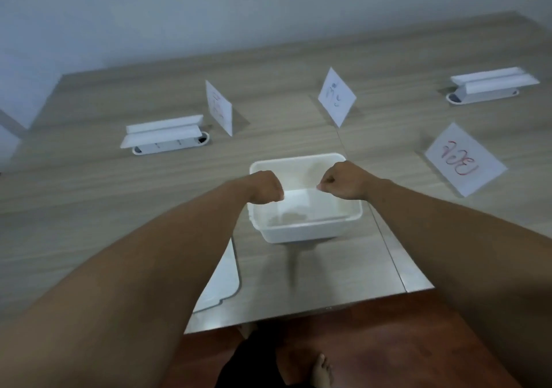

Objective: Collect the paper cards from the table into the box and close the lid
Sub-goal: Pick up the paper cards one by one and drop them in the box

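A white plastic box (pixel 301 234) stands open on the wooden table (pixel 89 196), near the front edge. My left hand (pixel 265 187) is a closed fist over the box's left rim. My right hand (pixel 343 183) is a closed fist over its right side. Nothing shows in either fist. Three folded paper cards stand farther back: a left card (pixel 219 107) with red writing, a middle card (pixel 336 96) with bluish writing, and a right card (pixel 464 160) with red writing. The clear lid (pixel 225 280) lies flat to the left of the box, partly under my left forearm.
Two white raised cable-outlet covers sit in the table, one at the back left (pixel 164 135) and one at the far right (pixel 490 84). The table's front edge (pixel 298 313) runs just below the box, with red-brown floor and a bare foot (pixel 321 369) beneath.
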The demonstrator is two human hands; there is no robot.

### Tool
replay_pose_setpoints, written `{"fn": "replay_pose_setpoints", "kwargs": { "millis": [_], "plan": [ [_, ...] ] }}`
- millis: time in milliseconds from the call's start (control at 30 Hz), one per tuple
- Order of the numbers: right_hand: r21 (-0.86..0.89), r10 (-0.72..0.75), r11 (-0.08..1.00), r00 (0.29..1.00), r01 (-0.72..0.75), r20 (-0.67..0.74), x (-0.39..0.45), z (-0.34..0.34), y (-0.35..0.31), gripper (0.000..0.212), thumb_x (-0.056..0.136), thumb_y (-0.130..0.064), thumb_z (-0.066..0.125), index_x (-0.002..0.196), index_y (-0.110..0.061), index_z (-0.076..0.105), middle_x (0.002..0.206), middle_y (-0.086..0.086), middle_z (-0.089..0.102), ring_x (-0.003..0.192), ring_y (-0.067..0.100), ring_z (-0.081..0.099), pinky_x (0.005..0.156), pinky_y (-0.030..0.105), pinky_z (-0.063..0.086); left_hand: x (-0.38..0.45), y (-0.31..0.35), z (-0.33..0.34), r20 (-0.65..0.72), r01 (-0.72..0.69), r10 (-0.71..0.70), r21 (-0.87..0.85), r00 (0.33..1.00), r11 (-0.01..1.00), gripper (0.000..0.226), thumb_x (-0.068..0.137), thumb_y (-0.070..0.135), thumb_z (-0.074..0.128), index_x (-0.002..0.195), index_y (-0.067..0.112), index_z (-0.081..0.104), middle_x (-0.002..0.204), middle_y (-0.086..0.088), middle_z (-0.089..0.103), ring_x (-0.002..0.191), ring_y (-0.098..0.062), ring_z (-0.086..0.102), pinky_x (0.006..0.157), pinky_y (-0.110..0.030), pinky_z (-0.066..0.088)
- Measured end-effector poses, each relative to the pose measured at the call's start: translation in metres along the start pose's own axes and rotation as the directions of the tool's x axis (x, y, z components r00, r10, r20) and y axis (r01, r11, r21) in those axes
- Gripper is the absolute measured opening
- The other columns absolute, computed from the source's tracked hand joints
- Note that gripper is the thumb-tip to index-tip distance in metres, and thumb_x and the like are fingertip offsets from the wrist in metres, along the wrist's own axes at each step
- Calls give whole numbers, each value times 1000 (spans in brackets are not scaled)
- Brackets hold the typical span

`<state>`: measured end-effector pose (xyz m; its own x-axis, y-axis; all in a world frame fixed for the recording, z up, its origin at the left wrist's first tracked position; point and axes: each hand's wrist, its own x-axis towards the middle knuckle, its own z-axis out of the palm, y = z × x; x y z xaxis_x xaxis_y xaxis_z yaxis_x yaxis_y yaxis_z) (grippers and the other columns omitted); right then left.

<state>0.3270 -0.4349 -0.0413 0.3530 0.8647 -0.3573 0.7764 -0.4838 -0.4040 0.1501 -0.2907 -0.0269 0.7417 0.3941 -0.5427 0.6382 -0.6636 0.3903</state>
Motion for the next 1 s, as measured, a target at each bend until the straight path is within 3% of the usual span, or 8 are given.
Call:
{"fn": "replay_pose_setpoints", "kwargs": {
  "millis": [233, 400, 533, 733, 800, 833, 867, 1000],
  "plan": [
    [-16, -62, 998, 978, 60, -200, 96, -73, -70, 28, 91, -18, 52, 102, -9, 75, 118, 7, 72, 110, 24, 63, 97, 33, 50, 19, -71, -137, -247, 116, -96, 68, 964, 991, 43, 90, 39, 51, 114, 9, 71, 127, -13, 66, 120, -33, 59, 104, -41, 46],
    [4, -50, 999, 980, 51, -192, 193, -91, -123, 33, 92, -19, 51, 119, -11, 67, 134, 6, 61, 125, 23, 54, 107, 32, 42, 58, -144, -223, -339, 208, -152, 137, 928, 968, 44, 97, 32, 49, 127, 2, 62, 135, -17, 59, 121, -36, 55, 101, -39, 44],
    [79, 34, 997, 984, -20, -173, 293, -84, -165, 42, 91, -21, 50, 131, -10, 57, 142, 8, 54, 131, 25, 48, 111, 33, 39, 113, -208, -267, -325, 224, -164, 158, 931, 962, 44, 98, 31, 45, 129, 3, 59, 136, -17, 58, 123, -35, 53, 103, -40, 43],
    [244, 176, 960, 976, -140, -132, 394, -36, -209, 41, 87, -22, 56, 121, 0, 57, 128, 15, 61, 114, 32, 58, 91, 36, 51, 196, -262, -277, -274, 199, -157, 133, 949, 971, 50, 103, 31, 34, 144, 2, 42, 152, -17, 41, 140, -32, 39, 113, -38, 31],
    [264, 188, 952, 976, -152, -114, 413, -17, -210, 23, 86, -18, 55, 102, -3, 61, 113, 14, 64, 98, 30, 60, 65, 27, 48, 211, -268, -272, -283, 176, -140, 106, 949, 979, 49, 103, 28, 36, 143, 2, 41, 151, -18, 42, 138, -33, 41, 112, -39, 34],
    [261, 196, 953, 972, -157, -132, 420, -10, -208, 9, 84, -13, 53, 86, -6, 57, 102, 13, 64, 88, 29, 57, 54, 24, 40, 218, -272, -269, -289, 167, -135, 91, 948, 982, 48, 102, 28, 37, 143, 3, 40, 150, -18, 42, 137, -33, 43, 111, -40, 35],
    [272, 212, 949, 962, -161, -171, 425, -4, -205, 8, 82, -8, 51, 74, -8, 52, 93, 11, 61, 82, 27, 54, 50, 24, 33, 224, -275, -266, -301, 151, -120, 81, 946, 985, 48, 101, 27, 38, 144, 4, 39, 150, -17, 42, 136, -34, 43, 111, -42, 37],
    [316, 223, 940, 932, -129, -285, 409, -6, -193, 16, 80, -1, 51, 66, -8, 53, 83, 7, 59, 78, 24, 53, 64, 26, 36, 222, -275, -255, -393, 104, -69, 68, 917, 992, 57, 101, 33, 39, 152, 11, 25, 158, -11, 29, 144, -30, 31, 116, -44, 29]
  ]
}}
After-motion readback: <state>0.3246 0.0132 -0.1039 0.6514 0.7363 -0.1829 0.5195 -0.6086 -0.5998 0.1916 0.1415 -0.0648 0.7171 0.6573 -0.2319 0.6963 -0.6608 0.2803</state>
